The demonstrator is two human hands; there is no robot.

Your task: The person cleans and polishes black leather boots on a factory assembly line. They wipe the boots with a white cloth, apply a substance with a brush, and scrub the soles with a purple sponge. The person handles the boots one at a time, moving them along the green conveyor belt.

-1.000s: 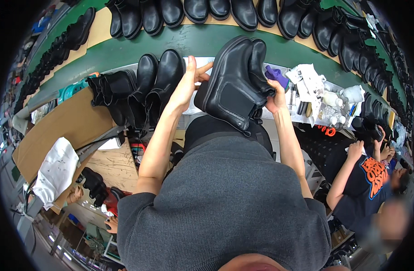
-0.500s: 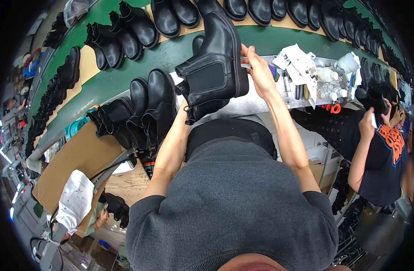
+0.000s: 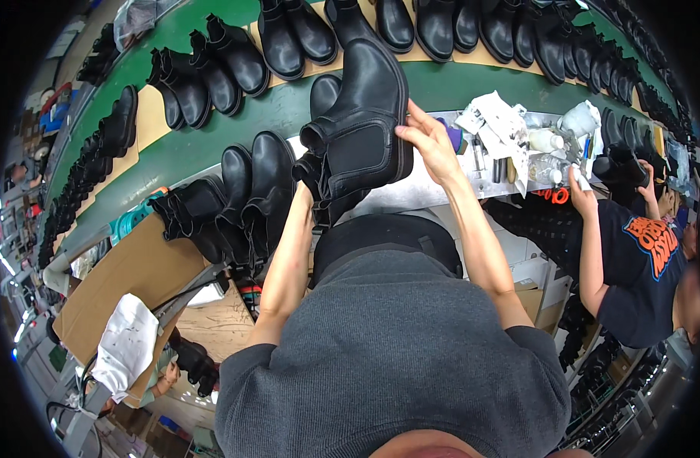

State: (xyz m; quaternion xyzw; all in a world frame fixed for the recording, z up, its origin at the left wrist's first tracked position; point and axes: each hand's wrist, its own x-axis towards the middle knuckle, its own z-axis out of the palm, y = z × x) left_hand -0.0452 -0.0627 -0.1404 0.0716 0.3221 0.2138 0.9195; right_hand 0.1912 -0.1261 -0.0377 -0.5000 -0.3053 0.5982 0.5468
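Note:
A black ankle boot (image 3: 357, 99) with an elastic side panel is raised before me, its toe pointing away and its side turned up. Thumb and fingers of my right hand (image 3: 434, 146) grip the sole edge near the heel. Behind and below this boot shows a second boot (image 3: 324, 93), toe also away. From the left, my left forearm (image 3: 286, 256) reaches up to the boot shafts. They cover my left hand, so its fingers cannot be seen. Left of the pair, several black boots (image 3: 269, 172) stand close together at the bench edge.
Rows of black boots (image 3: 285, 49) line the green bench (image 3: 205, 141) on cardboard strips. To the right lie crumpled white cloths (image 3: 491, 114), clear bottles (image 3: 544, 169) and small tools. A co-worker (image 3: 632, 259) at the right handles a dark boot. Cardboard (image 3: 132, 286) leans at my left.
The held boot has come down slightly and tilted, showing more of the boot behind it. My right thumb now lies over the sole edge. The co-worker's hands have shifted apart.

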